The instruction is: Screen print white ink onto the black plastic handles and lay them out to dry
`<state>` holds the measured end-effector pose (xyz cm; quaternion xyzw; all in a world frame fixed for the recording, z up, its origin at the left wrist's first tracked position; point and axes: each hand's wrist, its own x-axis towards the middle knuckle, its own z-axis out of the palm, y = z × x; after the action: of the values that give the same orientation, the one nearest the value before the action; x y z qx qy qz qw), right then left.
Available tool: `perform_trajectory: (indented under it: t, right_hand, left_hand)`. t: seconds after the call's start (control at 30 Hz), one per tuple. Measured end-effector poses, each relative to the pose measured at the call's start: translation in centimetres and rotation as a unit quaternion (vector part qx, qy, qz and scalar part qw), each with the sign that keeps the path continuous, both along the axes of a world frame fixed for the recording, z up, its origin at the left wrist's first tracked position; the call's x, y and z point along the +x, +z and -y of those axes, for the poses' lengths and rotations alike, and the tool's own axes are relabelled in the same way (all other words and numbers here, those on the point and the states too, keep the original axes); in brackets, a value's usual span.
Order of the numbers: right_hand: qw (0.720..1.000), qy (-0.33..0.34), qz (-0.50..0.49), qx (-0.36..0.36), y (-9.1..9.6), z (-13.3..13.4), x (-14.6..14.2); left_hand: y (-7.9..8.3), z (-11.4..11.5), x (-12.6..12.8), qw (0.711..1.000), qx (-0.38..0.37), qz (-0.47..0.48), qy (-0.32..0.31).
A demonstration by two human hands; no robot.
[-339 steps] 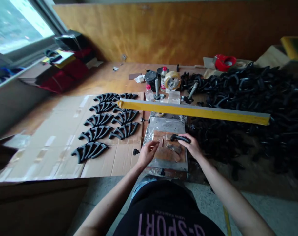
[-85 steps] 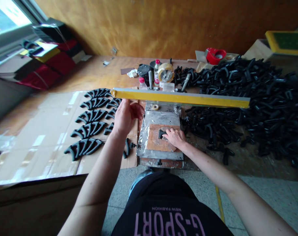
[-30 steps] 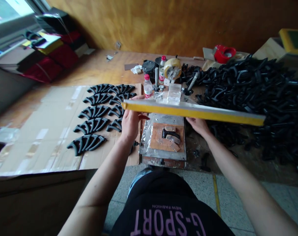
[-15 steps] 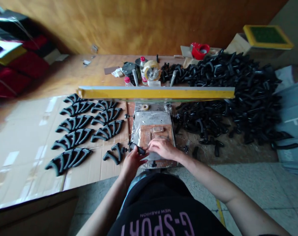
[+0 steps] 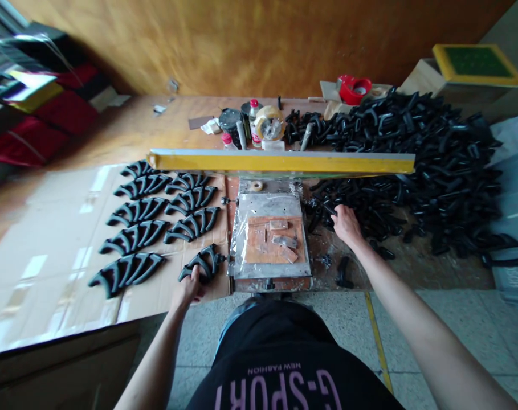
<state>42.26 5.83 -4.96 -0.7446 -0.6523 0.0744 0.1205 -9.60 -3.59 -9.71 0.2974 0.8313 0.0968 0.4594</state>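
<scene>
Two hands work well apart: my left hand (image 5: 189, 288) has its fingers curled against a forked black plastic piece (image 5: 202, 263) on the cardboard sheet (image 5: 57, 296), while my right hand (image 5: 347, 225) touches the heap of black plastic handles (image 5: 412, 165), fingers bent, perhaps pinching one, I can't tell. The plastic-covered metal plate (image 5: 269, 239) sits untouched between them.

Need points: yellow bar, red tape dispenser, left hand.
Yellow bar (image 5: 280, 162), head view, middle of its yellow face.
Red tape dispenser (image 5: 353, 90), head view, red body.
Left hand (image 5: 188, 288), head view, back of the hand.
</scene>
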Motion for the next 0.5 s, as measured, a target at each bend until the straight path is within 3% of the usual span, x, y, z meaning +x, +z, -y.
perform_trajectory:
  t: [0.07,0.13,0.2,0.27,0.4,0.5]
  right_hand:
    - [0.995,0.013,-0.097,-0.03,0.8,0.3,-2.6]
    - [0.976,0.075,-0.184,-0.085,1.4,1.0,-5.9]
    - [0.957,0.155,-0.208,-0.13,1.7,1.7,-9.5]
    - [0.959,0.198,-0.146,-0.142,1.5,1.9,-12.8]
    - [0.976,0.19,0.054,-0.096,0.7,1.3,-16.4]
    - [0.976,0.187,0.095,-0.062,0.1,1.0,-16.0]
  left_hand:
    - [1.2,-1.2,-0.4,0.997,-0.061,-0.014,-0.034]
    - [3.3,-2.7,0.0,0.997,-0.04,0.003,-0.072]
    - [6.2,-4.8,1.5,0.993,0.06,0.044,-0.089]
    - [9.9,-7.4,4.1,0.972,0.197,0.094,-0.084]
    - [17.8,-12.5,10.0,0.858,0.454,0.239,-0.031]
    - [21.5,-13.6,12.7,0.808,0.501,0.31,-0.027]
